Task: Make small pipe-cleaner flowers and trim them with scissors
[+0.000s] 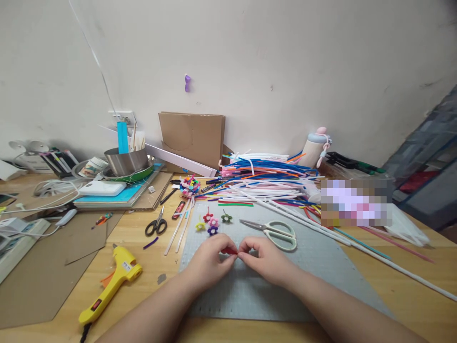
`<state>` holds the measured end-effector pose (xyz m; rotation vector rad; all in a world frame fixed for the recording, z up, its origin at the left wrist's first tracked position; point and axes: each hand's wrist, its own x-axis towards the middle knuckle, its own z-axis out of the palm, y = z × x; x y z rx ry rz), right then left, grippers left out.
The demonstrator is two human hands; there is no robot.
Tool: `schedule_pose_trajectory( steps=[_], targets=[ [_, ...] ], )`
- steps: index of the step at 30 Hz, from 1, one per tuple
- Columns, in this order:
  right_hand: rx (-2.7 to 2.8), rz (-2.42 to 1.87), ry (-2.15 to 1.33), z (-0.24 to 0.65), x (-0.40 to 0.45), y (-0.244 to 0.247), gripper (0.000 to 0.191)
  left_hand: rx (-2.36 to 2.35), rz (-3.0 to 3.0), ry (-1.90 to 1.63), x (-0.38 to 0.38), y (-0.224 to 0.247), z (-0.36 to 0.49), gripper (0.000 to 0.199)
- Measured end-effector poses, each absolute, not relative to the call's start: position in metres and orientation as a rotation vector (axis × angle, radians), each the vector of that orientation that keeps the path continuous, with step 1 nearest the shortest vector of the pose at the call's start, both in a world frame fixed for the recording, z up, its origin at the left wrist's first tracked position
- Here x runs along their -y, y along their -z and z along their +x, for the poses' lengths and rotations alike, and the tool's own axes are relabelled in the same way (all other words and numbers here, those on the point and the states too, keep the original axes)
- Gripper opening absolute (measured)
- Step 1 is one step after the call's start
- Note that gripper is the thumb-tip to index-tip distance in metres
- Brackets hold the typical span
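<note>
My left hand [213, 259] and my right hand [263, 259] meet fingertip to fingertip above the grey cutting mat [285, 300]. A small red piece [229, 250] shows between the fingers of my left hand, and the fingertips of my right hand pinch at its right end. Most of the piece is hidden by the fingers. Just beyond my left hand lie small fuzzy flowers: a yellow one [200, 225], a red one [208, 216], a pink one [213, 223], a purple one [213, 230] and a green one [226, 217]. Pale green scissors [280, 235] rest beyond my right hand.
A yellow glue gun [121, 276] and black scissors [156, 226] lie on the left. Behind the mat is a pile of coloured fuzzy stems [267, 183]. Long white stems [403, 270] stretch to the right. A bottle [314, 147] stands at the back.
</note>
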<state>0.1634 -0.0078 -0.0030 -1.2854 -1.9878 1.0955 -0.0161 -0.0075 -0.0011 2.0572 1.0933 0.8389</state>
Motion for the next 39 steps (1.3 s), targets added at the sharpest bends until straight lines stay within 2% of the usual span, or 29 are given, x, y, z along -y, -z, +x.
schedule_pose_trajectory(
  steps=[6,11,22,27,32,39],
  targets=[
    [1.823,-1.311,-1.315,0.166,0.000,0.008,0.015,-1.143,1.414,-0.862,0.000,0.002,-0.016,0.015],
    [1.729,-1.241,-1.483,0.163,0.002,0.006,0.018,-1.073,1.260,-0.826,-0.004,0.006,-0.016,0.030],
    [1.607,-1.199,-1.556,0.162,0.008,0.003,0.015,-1.027,1.135,-0.826,-0.002,0.006,-0.015,0.033],
    [1.714,-1.234,-1.494,0.167,0.002,0.002,0.020,-1.063,1.155,-0.881,-0.006,0.009,-0.018,0.034],
    [1.846,-1.331,-1.258,0.182,-0.012,0.001,0.018,-1.162,1.131,-0.989,-0.011,0.009,-0.023,0.035],
    [1.965,-1.420,-0.985,0.179,-0.016,0.015,0.022,-1.297,1.030,-1.404,-0.017,-0.002,-0.040,0.025]
  ],
)
